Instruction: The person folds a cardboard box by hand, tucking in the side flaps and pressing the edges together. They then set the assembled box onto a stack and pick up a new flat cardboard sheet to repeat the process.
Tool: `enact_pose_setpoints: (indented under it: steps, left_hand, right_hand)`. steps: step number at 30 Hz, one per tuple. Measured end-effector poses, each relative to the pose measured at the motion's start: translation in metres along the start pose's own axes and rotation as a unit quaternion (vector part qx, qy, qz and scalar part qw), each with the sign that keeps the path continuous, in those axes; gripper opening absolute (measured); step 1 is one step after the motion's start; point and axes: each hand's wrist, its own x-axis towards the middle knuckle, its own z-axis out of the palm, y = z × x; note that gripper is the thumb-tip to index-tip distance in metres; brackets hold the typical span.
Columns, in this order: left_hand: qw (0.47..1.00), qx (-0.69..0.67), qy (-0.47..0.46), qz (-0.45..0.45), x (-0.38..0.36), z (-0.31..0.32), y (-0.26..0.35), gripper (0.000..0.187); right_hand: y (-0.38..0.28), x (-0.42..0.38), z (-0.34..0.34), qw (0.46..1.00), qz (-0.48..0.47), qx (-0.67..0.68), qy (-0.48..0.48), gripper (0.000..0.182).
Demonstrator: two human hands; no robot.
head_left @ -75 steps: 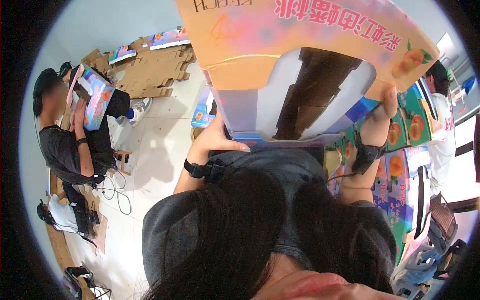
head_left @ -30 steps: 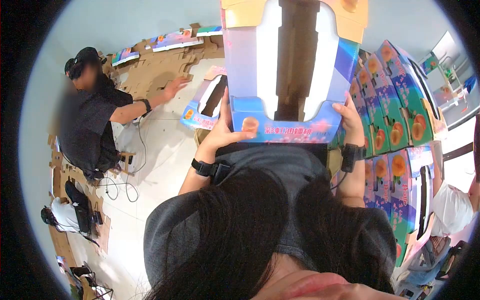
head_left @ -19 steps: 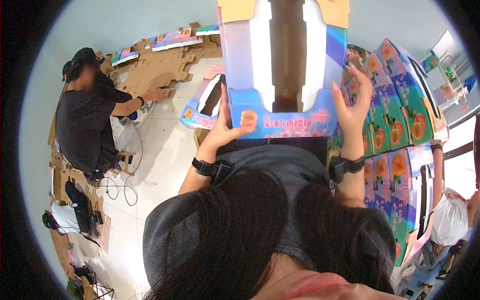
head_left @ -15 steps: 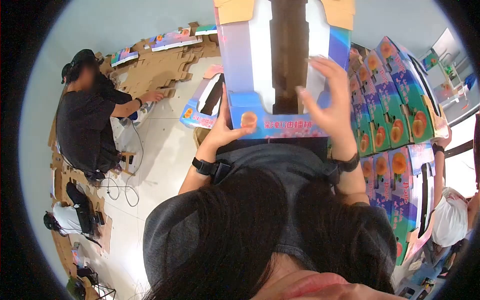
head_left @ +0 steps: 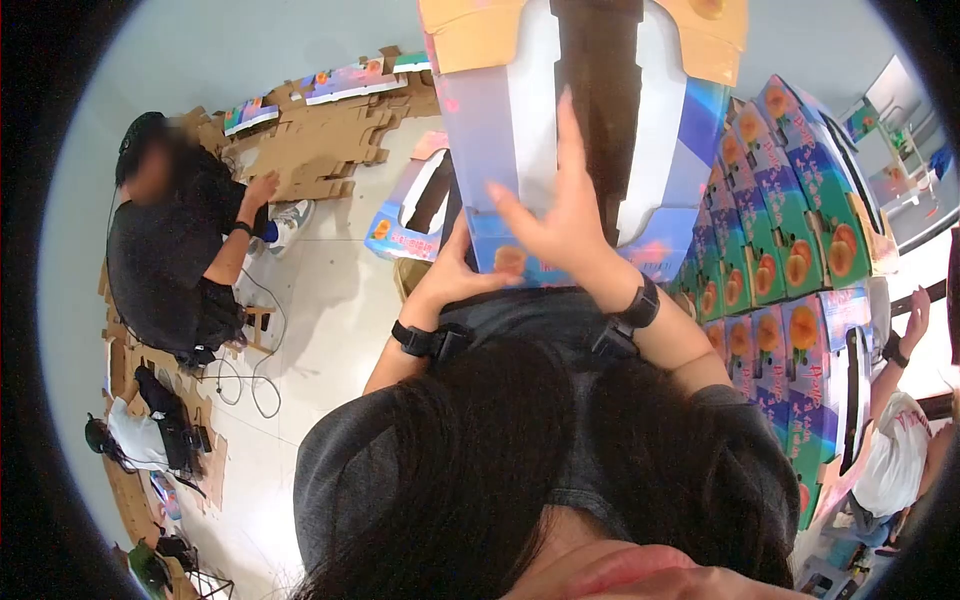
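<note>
In front of my body stands a printed fruit carton [head_left: 490, 135], blue and purple with peach pictures and tan cardboard flaps, its top cut open around a dark strip. My left hand [head_left: 455, 275] grips its near left corner, thumb along the front panel and fingers up the side. Across the near part of the carton's top reaches my right hand [head_left: 568, 215], fingers extended and thumb spread, holding nothing. A similar smaller-looking carton [head_left: 395, 215] sits just left of my left hand. Black straps circle both my wrists.
At right, stacked fruit cartons [head_left: 780, 220] rise in two tiers; a person in white [head_left: 890, 450] is beside them. On the left, a person in black [head_left: 165, 250] sits by flattened cardboard [head_left: 310, 155]. A cable [head_left: 275, 355] trails over the floor.
My right hand has moved left, from the carton's right side to over its near left part. The carton has shifted slightly right. The seated person's hand has drawn back from the cardboard.
</note>
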Motion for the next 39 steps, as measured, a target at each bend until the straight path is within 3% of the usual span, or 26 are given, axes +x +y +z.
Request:
enact_pose_setpoints:
  steps: [3,6,8,9,12,15,18,20,26,27,28,31,34,36,38,39]
  left_hand:
    - [0.999,0.031,0.004,0.038,-0.002,0.007,-0.004,0.127]
    - [0.995,0.083,-0.018,0.061,0.003,0.015,0.003,0.136]
    - [0.978,0.173,-0.033,0.112,0.004,0.015,0.016,0.144]
    - [0.982,0.143,-0.028,0.12,0.006,0.008,0.009,0.154]
    - [0.974,-0.133,0.062,0.173,0.014,-0.019,-0.015,0.129]
    - [0.947,-0.25,0.106,0.169,-0.01,-0.074,-0.056,0.116]
    - [0.949,-0.179,0.19,0.178,-0.039,-0.068,-0.034,0.117]
    - [0.948,-0.211,0.159,0.178,-0.045,-0.062,-0.033,0.108]
    - [0.977,-0.125,0.166,0.055,-0.032,-0.026,0.008,0.099]
    - [0.969,-0.186,0.15,0.068,-0.034,-0.028,0.007,0.086]
    - [0.967,-0.191,0.151,0.072,-0.033,-0.028,0.005,0.085]
    - [0.964,-0.198,0.163,0.067,-0.031,-0.031,0.001,0.082]
    - [0.956,-0.209,0.199,0.057,-0.026,-0.035,0.006,0.071]
    - [0.934,-0.241,0.251,0.089,-0.02,-0.024,0.007,0.056]
    - [0.929,-0.253,0.259,0.081,-0.017,-0.025,0.001,0.054]
    - [0.927,-0.258,0.262,0.076,-0.017,-0.026,-0.001,0.052]
  right_hand:
    - [-0.006,0.004,0.003,0.992,0.051,0.112,0.035,0.087]
    - [-0.009,0.005,-0.009,0.999,0.013,0.021,0.039,0.075]
    - [-0.013,0.013,-0.022,0.999,-0.023,-0.017,0.017,0.076]
    - [-0.016,0.017,-0.03,0.999,-0.04,-0.037,0.006,0.077]
    - [-0.02,0.028,-0.059,0.986,-0.113,-0.099,-0.073,0.083]
    - [-0.024,0.031,-0.083,0.961,-0.153,-0.163,-0.163,0.081]
    - [-0.039,0.026,-0.088,0.932,-0.182,-0.217,-0.227,0.07]
    - [-0.041,0.017,-0.087,0.908,-0.196,-0.255,-0.268,0.067]
    - [-0.016,-0.003,-0.064,0.896,-0.203,-0.293,-0.265,0.062]
    - [-0.015,-0.005,-0.064,0.893,-0.204,-0.299,-0.266,0.061]
    - [-0.014,-0.006,-0.064,0.891,-0.205,-0.304,-0.269,0.06]
    - [-0.007,-0.004,-0.064,0.913,-0.194,-0.25,-0.259,0.061]
    - [-0.011,0.001,-0.066,0.943,-0.189,-0.209,-0.178,0.062]
    - [-0.023,-0.001,-0.074,0.971,-0.063,-0.152,-0.174,0.062]
    - [-0.025,-0.006,-0.074,0.992,0.024,-0.024,-0.121,0.06]
    - [-0.029,-0.008,-0.075,0.977,0.132,0.102,-0.135,0.069]
